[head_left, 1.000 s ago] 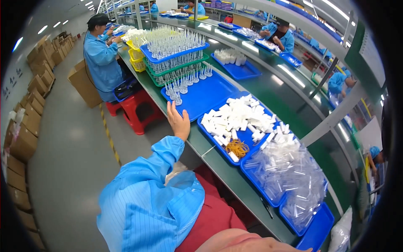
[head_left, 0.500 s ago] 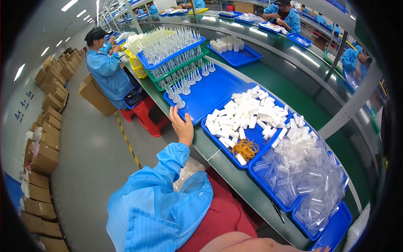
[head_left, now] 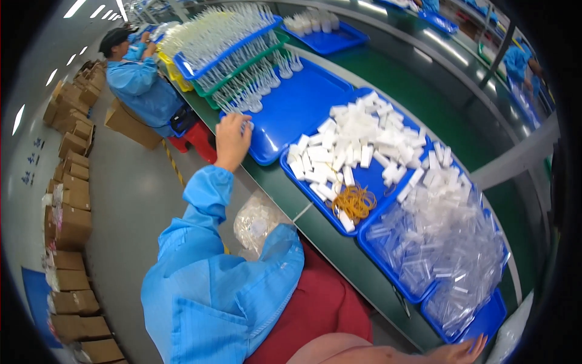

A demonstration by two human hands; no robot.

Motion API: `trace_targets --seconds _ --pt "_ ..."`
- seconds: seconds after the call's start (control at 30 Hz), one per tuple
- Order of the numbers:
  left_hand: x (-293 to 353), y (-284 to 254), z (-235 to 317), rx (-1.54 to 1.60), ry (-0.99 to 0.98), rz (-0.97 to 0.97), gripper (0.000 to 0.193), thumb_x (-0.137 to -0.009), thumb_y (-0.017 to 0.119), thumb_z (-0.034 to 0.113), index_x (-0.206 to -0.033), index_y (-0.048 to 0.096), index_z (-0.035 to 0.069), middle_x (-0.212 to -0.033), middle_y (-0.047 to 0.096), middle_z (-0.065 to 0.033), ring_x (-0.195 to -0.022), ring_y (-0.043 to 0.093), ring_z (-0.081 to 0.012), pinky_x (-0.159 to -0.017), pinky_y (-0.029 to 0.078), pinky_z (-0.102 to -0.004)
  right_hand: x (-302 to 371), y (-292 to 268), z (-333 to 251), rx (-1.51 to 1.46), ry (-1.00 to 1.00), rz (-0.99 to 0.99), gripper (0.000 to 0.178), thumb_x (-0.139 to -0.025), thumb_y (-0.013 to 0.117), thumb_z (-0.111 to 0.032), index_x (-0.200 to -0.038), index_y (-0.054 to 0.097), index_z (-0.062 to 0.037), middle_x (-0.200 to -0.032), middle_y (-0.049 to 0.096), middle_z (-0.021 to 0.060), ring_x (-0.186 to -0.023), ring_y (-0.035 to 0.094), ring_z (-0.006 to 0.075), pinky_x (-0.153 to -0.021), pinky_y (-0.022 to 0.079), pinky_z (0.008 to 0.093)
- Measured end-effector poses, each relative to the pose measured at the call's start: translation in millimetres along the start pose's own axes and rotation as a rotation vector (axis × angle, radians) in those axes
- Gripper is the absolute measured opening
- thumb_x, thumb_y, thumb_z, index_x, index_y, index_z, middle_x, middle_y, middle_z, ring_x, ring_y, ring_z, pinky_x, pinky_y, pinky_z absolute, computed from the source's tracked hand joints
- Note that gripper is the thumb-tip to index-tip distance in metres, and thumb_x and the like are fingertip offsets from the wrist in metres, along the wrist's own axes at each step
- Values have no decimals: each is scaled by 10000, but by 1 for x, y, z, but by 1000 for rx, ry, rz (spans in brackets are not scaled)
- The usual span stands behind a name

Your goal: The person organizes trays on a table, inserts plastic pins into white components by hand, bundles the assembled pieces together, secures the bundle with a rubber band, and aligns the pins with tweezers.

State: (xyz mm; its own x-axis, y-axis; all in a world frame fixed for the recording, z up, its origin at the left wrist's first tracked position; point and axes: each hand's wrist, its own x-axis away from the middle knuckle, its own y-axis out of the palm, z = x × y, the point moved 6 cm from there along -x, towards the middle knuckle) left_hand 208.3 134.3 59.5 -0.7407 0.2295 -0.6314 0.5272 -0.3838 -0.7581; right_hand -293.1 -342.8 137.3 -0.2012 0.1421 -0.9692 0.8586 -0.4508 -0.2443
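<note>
My left hand (head_left: pixel 234 141) is at the near left rim of a wide blue tray (head_left: pixel 297 97), its fingers curled. A small pale bit shows by the fingertips; whether it is held is unclear. Close by, clear plastic pieces with thin upright stems (head_left: pixel 253 102) stand in a row along the tray's left side. My right hand (head_left: pixel 465 350) is at the lower right edge, partly cut off, fingers stretched and apart, with nothing seen in it. Just above it is the corner of a blue tray (head_left: pixel 494 315), beside a heap of clear plastic tubes (head_left: pixel 442 242).
Stacked trays (head_left: pixel 227 51) hold many stemmed pieces. A middle blue tray holds white blocks (head_left: pixel 370 136) and brown rubber bands (head_left: pixel 354 203). Tweezers-like tool (head_left: pixel 401 302) lies on the bench edge. A plastic bag (head_left: pixel 257 221) hangs below. A co-worker (head_left: pixel 136 85) sits at left, near a red stool (head_left: pixel 199 139).
My left hand has moved away from me along the tray's rim, and its fingers have curled. More of my right hand shows. The whole view has shifted slightly.
</note>
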Motion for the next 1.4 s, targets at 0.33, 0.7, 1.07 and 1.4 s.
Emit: trace_targets --seconds 0.33,0.7,1.07,1.4 --pt "-2 -1 16 -81 55 -41 192 -790 732 101 -977 690 108 -969 631 -82 -884 618 -285 -752 492 -381 4 17 -15 -8 276 -271 185 -986 560 -30 -1130 627 65 -1279 560 172 -1167 580 289 -1008 491 380" --pt "-19 34 -3 -131 174 -258 294 -875 617 67 -1162 623 129 -1125 621 -116 -1026 613 -345 -807 519 -438 -37 95 -127 -357 -173 -643 336 -701 649 124 -1000 688 -23 -1083 666 141 -986 616 313 -853 497 387" --pt "22 -3 86 560 11 -34 265 -841 686 -29 -1091 618 24 -1019 638 -95 -877 624 -200 -792 511 -318 -30 210 -221 -717 -616 -993 253 -772 694 -51 -1020 652 -81 -948 633 83 -900 625 256 -760 486 382" --pt "73 -7 218 1018 214 -136 372 -725 737 -106 -1052 635 39 -991 630 -135 -884 631 -277 -765 516 -326 33 304 -299 -550 -930 -1032 175 -813 618 -108 -986 630 -84 -939 630 94 -918 657 274 -753 547 380"
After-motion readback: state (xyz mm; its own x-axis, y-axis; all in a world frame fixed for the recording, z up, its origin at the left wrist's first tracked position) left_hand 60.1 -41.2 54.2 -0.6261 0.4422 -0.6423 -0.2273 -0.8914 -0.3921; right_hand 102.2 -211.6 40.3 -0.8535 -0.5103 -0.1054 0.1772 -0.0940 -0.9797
